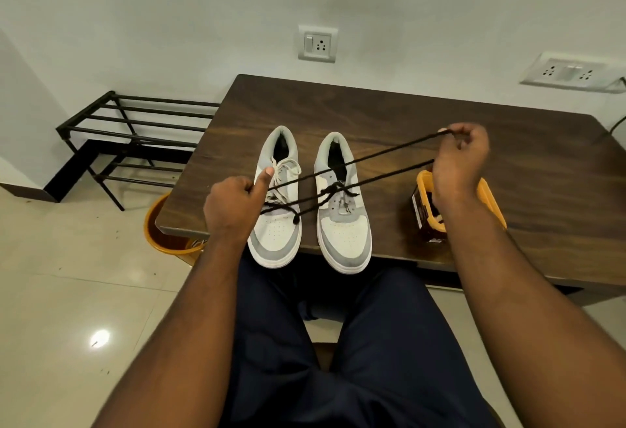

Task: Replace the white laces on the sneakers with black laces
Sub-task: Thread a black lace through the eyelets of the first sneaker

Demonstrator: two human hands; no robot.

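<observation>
— What are the hands doing?

— The left hand [233, 204] is closed in a fist round a thin black cord lace [382, 153], thumb sticking up, above the left grey-and-white low-top sneaker [276, 227]. The right hand [462, 156] is raised over the far side and pinches the same black lace between its fingertips, so two strands run taut between the hands, crossing above the shoes.

— And the sneakers?

— Both stand side by side at the near edge of the dark wood-grain table [406, 116], toes toward the person. The left one carries its white flat lace [286, 170], loosened. The right grey-and-white sneaker [343, 231] shows bare eyelets, with black lace lying across its tongue.

— Anything else nearby?

— A yellow plastic tub with a brown label [423, 207] sits just under the right wrist; its contents I cannot make out. An orange bucket [159, 227] stands on the floor by the table's left corner, and a black metal rack [135, 133] beyond it.
</observation>
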